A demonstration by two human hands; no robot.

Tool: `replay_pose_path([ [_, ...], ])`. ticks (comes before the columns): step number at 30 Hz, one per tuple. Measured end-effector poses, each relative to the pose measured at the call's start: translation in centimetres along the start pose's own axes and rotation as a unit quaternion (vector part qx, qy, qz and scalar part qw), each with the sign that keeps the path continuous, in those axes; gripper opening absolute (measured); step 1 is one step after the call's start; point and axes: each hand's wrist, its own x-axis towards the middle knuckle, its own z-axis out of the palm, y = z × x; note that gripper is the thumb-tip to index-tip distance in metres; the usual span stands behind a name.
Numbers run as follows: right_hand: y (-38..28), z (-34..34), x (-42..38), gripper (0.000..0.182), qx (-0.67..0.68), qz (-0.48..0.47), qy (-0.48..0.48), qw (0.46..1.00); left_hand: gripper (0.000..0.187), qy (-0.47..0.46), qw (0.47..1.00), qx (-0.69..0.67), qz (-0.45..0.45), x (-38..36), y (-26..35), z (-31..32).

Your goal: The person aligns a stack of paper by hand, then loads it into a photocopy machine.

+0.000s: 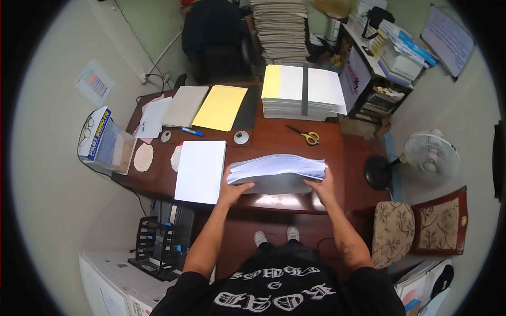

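Observation:
Between my two hands is a thick stack of white paper (279, 167), its sheets bowed and fanned at the edge, with a dark grey face toward me. My left hand (232, 188) is closed on the stack's left end, thumb on the near side. On the right end, my right hand (322, 185) grips it the same way. Left of the stack, a white paper pile (201, 171) lies on the brown desk (263, 138). Beyond my right hand are yellow-handled scissors (305, 135).
A large strapped paper stack (287, 87) stands at the desk's far side. Yellow sheets (220, 108), a grey folder (185, 106) and a blue marker (192, 131) lie at the left. A fan (429, 152) and a patterned chair (393, 231) stand right of the desk.

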Motion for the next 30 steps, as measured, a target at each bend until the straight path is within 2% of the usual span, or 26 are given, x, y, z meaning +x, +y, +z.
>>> replay_pose_path([
  [2,-0.8,1.7,-0.3,0.057,0.029,0.022,0.022,0.999,0.065,-0.021,1.0,0.013,-0.005,-0.2,0.6,1.0],
  [3,-0.8,1.3,0.0,0.053,0.009,0.011,0.01,1.0,0.056,0.019,0.999,0.03,-0.028,-0.6,2.0,1.5],
  [6,-0.1,0.6,0.4,0.048,-0.039,0.032,0.004,0.999,0.052,-0.011,0.999,-0.027,-0.028,0.4,-0.7,1.1],
  [7,0.1,0.7,0.4,0.046,-0.038,0.024,0.003,0.999,0.049,0.016,0.999,-0.026,-0.017,0.4,-1.2,1.2],
  [9,0.2,1.1,0.5,0.042,-0.037,0.006,-0.001,0.999,0.048,-0.011,0.998,0.039,-0.055,0.3,-1.9,0.1],
  [10,-0.7,1.6,0.8,0.043,-0.061,-0.019,-0.002,0.998,0.048,-0.022,0.994,0.072,-0.074,0.4,0.0,0.3],
  [11,-1.5,1.8,1.0,0.043,-0.085,-0.044,-0.006,0.995,0.048,0.016,0.984,0.145,-0.1,-0.7,1.7,0.5],
  [12,-2.8,2.2,0.9,0.043,-0.109,-0.064,-0.009,0.992,0.049,-0.009,0.987,0.139,-0.086,-0.8,1.2,0.0],
  [13,-4.6,2.7,1.7,0.045,-0.205,-0.111,-0.031,0.972,0.05,-0.035,0.987,0.135,-0.077,-1.3,0.2,-1.1],
  [14,-6.0,3.9,2.4,0.045,-0.163,-0.105,-0.038,0.98,0.051,-0.061,0.987,0.131,-0.072,-2.5,-0.9,-1.9],
  [15,-5.7,4.6,3.5,0.042,-0.164,-0.024,-0.034,0.986,0.055,-0.054,0.994,0.048,-0.077,-3.7,-1.8,-1.9],
  [16,-6.7,5.9,4.4,0.039,-0.244,0.0,-0.027,0.969,0.055,-0.024,0.997,-0.005,-0.074,-4.6,-2.9,-1.8],
  [17,-5.0,6.2,5.9,0.041,-0.301,-0.05,-0.033,0.952,0.054,0.007,0.987,-0.071,-0.147,-5.5,-3.2,-1.3],
  [18,-4.4,7.1,6.6,0.043,-0.354,-0.151,0.002,0.923,0.053,0.041,0.965,-0.137,-0.219,-6.5,-3.4,-0.5],
  [20,-3.3,6.7,6.9,0.048,-0.466,-0.285,0.033,0.837,0.051,0.078,0.934,-0.156,-0.314,-7.8,-6.1,0.2],
  [21,-2.4,5.7,6.1,0.051,-0.487,-0.149,-0.039,0.859,0.049,0.096,0.914,-0.164,-0.359,-8.6,-7.3,0.3],
  [22,-1.3,3.7,4.8,0.055,-0.498,-0.011,-0.111,0.86,0.048,0.107,0.903,-0.2,-0.364,-9.6,-7.7,0.6],
  [23,-0.3,1.5,3.5,0.059,-0.499,0.126,-0.18,0.838,0.047,0.117,0.892,-0.237,-0.368,-10.5,-8.1,1.0],
  [24,0.7,-0.7,2.2,0.075,-0.496,0.206,-0.307,0.786,0.046,0.127,0.878,-0.275,-0.371,-11.0,-8.5,1.3],
  [25,3.4,-2.7,-0.8,0.09,-0.456,0.281,-0.323,0.78,0.042,0.137,0.865,-0.29,-0.386,-11.6,-8.6,1.6],
  [26,3.5,-2.9,-3.4,0.099,-0.348,0.445,-0.344,0.75,0.043,0.15,0.854,-0.306,-0.393,-12.3,-8.3,2.1],
  [27,3.3,-2.5,-6.1,0.103,-0.23,0.496,-0.323,0.773,0.044,0.16,0.845,-0.32,-0.399,-12.9,-7.8,2.9],
  [28,4.4,-2.1,-8.3,0.093,-0.092,0.538,-0.296,0.784,0.045,0.169,0.835,-0.333,-0.404,-13.4,-7.4,3.8],
  [30,6.2,0.9,-11.3,0.068,0.125,0.499,-0.165,0.842,0.045,0.139,0.86,-0.323,-0.371,-14.9,-6.9,5.5],
])
